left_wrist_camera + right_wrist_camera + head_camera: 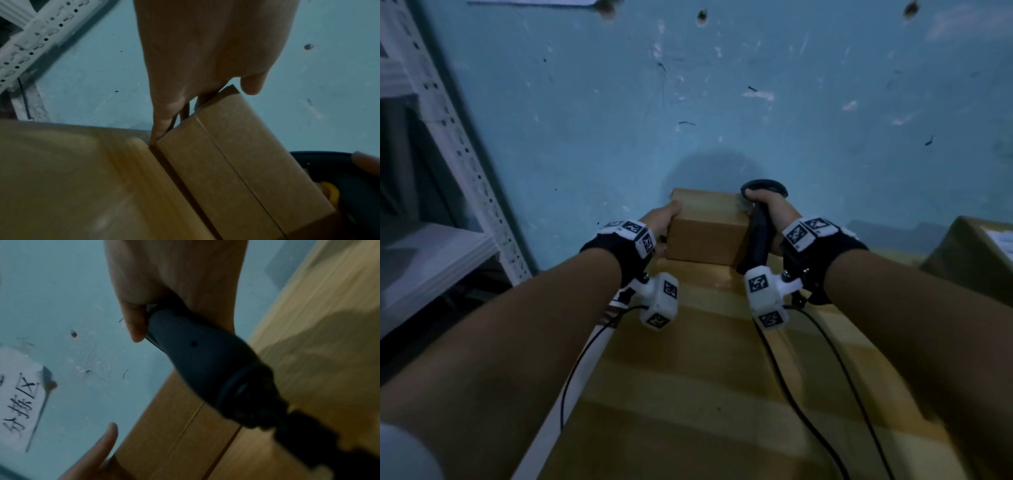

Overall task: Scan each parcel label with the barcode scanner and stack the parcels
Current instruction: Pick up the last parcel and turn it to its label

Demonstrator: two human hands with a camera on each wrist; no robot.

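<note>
Head view: a small cardboard parcel (707, 233) is seen resting at the far end of a larger tan parcel (688, 359), close to the blue wall (688, 102). The left hand (661, 219) is laid against the small parcel's left side, and the black barcode scanner (758, 236) is clamped in the right hand (777, 209) just right of it; a metal rack (448, 137) stands at far left. A third parcel (969, 253), with a pale label on top, is noted at right. Left wrist view: the fingers (164, 120) are held straight and together along the small parcel's end, thumb at its top corner; no label is visible on the faces shown. Right wrist view: the fingers are wrapped round the scanner handle, with the table-like carton surface below and a handwritten paper sign (18, 402) on the wall. Judgement: placement on the stack is probably under way; the parcel should be squared to the lower edges before release, with the scanner kept clear.
</note>
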